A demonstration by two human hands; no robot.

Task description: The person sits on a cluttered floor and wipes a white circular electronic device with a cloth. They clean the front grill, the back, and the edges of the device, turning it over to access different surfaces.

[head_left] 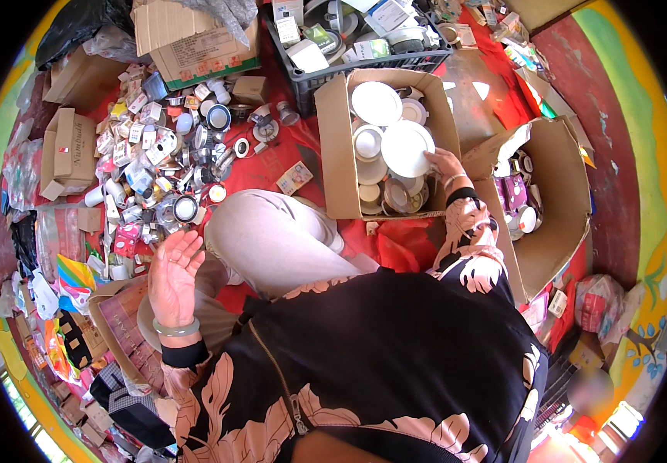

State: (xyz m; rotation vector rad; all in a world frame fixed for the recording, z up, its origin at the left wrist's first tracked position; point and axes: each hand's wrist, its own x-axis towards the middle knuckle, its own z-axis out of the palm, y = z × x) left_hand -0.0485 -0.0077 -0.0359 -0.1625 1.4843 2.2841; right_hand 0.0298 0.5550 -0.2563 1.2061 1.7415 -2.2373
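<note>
My right hand [447, 167] reaches into the open cardboard box [337, 147] at centre right. Its fingers are closed on the edge of a round white panel light [408, 149], which lies over other lights in the box. Beside it, toward the back, is another white panel light [377, 104]. Smaller round lights [368, 143] lie around and under them, partly hidden. My left hand [173, 278], with a pale bangle at the wrist, is raised beside my knee. Its fingers are stretched out, and nothing is in it.
A heap of small lamps and little boxes [156, 147] spreads over the red floor covering at left. Behind stands a black plastic crate [303, 89] with packaged items. A second open carton [561, 208] at right holds pink packages and lights. More cartons [69, 150] line the left.
</note>
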